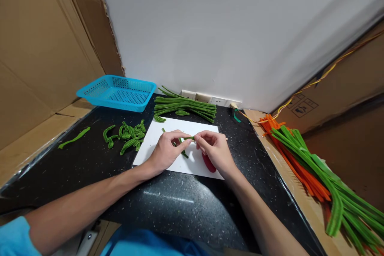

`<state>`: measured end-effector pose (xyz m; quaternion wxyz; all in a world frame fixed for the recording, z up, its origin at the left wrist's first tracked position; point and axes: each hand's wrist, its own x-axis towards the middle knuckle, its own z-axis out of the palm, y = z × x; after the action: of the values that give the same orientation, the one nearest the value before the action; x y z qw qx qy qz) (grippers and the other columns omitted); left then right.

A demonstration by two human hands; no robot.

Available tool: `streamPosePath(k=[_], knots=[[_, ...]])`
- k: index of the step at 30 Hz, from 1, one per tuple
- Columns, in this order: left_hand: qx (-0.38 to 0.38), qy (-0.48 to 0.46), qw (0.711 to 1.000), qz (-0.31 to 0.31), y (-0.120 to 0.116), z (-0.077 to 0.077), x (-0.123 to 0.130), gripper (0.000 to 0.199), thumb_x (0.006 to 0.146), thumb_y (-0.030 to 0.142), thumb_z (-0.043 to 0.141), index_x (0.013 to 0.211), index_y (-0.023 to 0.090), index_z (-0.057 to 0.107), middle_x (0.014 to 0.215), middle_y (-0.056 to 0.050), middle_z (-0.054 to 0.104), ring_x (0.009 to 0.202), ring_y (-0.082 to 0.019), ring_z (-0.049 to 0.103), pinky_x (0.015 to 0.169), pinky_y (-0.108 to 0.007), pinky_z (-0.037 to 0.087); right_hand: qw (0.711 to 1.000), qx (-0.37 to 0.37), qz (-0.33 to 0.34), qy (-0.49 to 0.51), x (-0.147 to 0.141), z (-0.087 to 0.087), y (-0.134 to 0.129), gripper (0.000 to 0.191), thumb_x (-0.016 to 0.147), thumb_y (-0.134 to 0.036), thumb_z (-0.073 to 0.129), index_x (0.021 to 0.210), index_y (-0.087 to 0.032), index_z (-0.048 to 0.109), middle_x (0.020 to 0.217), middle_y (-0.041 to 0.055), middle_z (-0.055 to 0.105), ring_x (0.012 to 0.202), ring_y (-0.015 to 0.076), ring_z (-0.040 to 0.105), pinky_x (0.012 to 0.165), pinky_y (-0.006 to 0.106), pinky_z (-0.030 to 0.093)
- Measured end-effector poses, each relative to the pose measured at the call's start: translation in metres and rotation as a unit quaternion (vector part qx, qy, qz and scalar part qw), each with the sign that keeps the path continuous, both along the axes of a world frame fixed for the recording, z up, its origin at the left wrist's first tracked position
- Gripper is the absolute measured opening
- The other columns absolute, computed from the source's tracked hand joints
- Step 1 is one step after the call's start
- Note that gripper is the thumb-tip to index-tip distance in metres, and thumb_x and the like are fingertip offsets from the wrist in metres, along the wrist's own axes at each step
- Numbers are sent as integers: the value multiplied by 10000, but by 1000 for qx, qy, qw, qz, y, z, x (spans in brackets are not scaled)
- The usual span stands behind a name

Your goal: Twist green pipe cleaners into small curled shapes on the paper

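Over a white board (pixel 183 167), my left hand (pixel 168 150) and my right hand (pixel 214 150) pinch a short green fuzzy stem (pixel 189 138) between their fingertips. A red-handled tool (pixel 209 163) lies partly hidden beneath my right hand. More green pieces (pixel 184 153) rest on the board, partly covered by my left hand. Behind the board is a bundle of long green stems (pixel 183 106). Several curled green pieces (pixel 130 134) form a loose pile to the board's left.
A blue perforated basket (pixel 129 107) stands at the back left. One green strip (pixel 75 138) lies at far left. Orange stems (pixel 303 172) and green stems (pixel 324 176) lie along the right on cardboard. Wall sockets (pixel 202 98) sit low behind the counter.
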<state>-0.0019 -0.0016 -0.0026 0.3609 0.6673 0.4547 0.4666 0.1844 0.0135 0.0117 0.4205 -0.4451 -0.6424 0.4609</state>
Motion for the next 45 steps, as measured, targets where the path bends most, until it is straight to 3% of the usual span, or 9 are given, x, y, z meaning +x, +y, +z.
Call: streamPosePath(k=[3,7,10,15,19,25,31,40,45], knots=[[-27,-29,999,-6,1,0,1,231,913,345,704,994,155,808,862,-57,742,621,-109,554,550,-222,433,1000,0,0,-3,0,0,1,389,875,-542,700,771,-167,703,629,15,627,539,129,502,522,259,378],[-110,-92,989,-35,2,2,1,337,912,457,693,973,132,760,570,17,595,425,-74,436,421,-204,350,1000,20,10,-17,1,0,0,369,912,-518,673,800,-168,705,649,19,648,545,131,521,543,261,409],[-174,-130,975,-51,3,3,0,410,888,546,697,917,137,697,469,56,499,338,-62,365,353,-192,267,991,110,-33,-71,3,0,-4,299,982,-442,607,878,-179,707,738,37,688,575,135,547,585,267,441],[-232,-191,952,-57,4,7,-2,430,846,563,738,873,143,651,481,54,507,340,-48,354,340,-172,233,903,366,-53,-218,8,-5,-7,165,1014,-283,582,1107,-215,699,885,41,721,588,121,560,600,254,446],[-243,-232,940,-60,2,14,-1,408,783,505,813,861,135,660,535,57,508,403,-36,378,373,-154,250,853,454,-38,-253,8,-9,-5,139,1020,-203,584,1107,-201,693,879,38,727,591,105,580,585,234,439],[-254,-243,934,-65,0,17,0,451,704,485,879,864,120,668,607,56,510,433,-24,384,387,-157,259,851,458,-31,-254,6,-10,-4,122,1040,-206,581,1023,-195,701,869,35,730,589,95,590,585,226,448],[-243,-242,934,-99,3,11,-2,416,774,478,835,922,127,668,709,39,526,461,-25,425,383,-164,257,856,448,-40,-254,6,-12,-4,125,1054,-208,551,1015,-188,668,859,43,698,626,110,599,599,232,447],[-197,-199,956,-93,0,16,2,492,772,556,825,936,137,625,558,75,508,364,-28,376,366,-178,233,879,403,-42,-252,3,-8,-8,116,1047,-213,529,977,-196,620,873,38,670,637,118,585,593,243,430],[-223,-220,946,-80,1,13,2,460,782,533,814,933,148,610,604,61,525,387,-37,399,348,-179,241,875,412,-54,-250,8,-10,-5,116,1038,-217,552,999,-204,660,897,40,702,634,114,600,595,239,446]])
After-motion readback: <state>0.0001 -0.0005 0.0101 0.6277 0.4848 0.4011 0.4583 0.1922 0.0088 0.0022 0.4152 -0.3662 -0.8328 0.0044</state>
